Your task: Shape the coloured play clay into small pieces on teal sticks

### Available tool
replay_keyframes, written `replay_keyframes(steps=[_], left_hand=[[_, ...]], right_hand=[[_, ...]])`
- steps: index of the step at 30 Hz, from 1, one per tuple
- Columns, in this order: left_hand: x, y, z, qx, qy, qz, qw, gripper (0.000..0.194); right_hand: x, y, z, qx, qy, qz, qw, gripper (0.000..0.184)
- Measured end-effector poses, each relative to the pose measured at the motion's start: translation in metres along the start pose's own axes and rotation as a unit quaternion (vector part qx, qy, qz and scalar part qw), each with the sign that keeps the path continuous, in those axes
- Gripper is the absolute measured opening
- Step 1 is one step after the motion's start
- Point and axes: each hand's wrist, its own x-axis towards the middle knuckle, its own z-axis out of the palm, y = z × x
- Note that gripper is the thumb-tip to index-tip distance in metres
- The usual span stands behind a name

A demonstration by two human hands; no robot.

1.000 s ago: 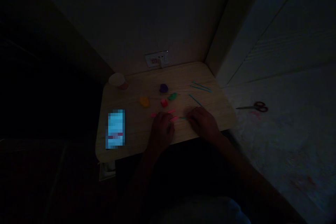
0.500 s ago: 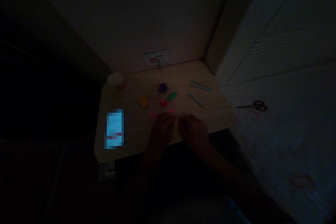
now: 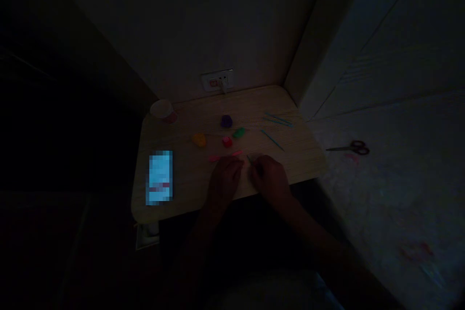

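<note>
My left hand (image 3: 225, 174) is closed near the front of the small wooden table, its thumb and fingers pinching a small pink piece that is mostly hidden. Just across a narrow gap, my right hand (image 3: 269, 175) is closed on a thin teal stick (image 3: 249, 159), whose end points up and left from the fingertips. Beyond my left hand lie two pink strips (image 3: 214, 158). Farther back sit a red lump (image 3: 227, 142), a green lump (image 3: 239, 132), a purple lump (image 3: 226, 121) and a yellow-orange lump (image 3: 199, 140), which look like modelling clay.
Teal sticks (image 3: 273, 140) lie on the table's right side. A paper cup (image 3: 163, 110) stands at the back left, and a lit phone (image 3: 160, 178) lies at the front left. Scissors (image 3: 350, 147) are on the floor at right. A wall socket (image 3: 218, 80) is behind the table.
My right hand has moved left with the teal stick, closer to my left hand. The pink strip seen between the hands earlier is now mostly hidden in my left fingers.
</note>
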Motion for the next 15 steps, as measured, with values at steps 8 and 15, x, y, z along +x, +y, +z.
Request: replay_keyframes(steps=[8,15], left_hand=[[0.001,0.001,-0.001,-0.013,0.006,-0.012,1.0,0.013],[0.002,0.002,-0.004,-0.016,-0.006,-0.009,1.0,0.013]], right_hand=[[-0.006,-0.009,0.009,-0.005,-0.005,0.011,1.0,0.009],[-0.006,-0.021,0.007,-0.027,-0.042,0.04,0.998,0.009]])
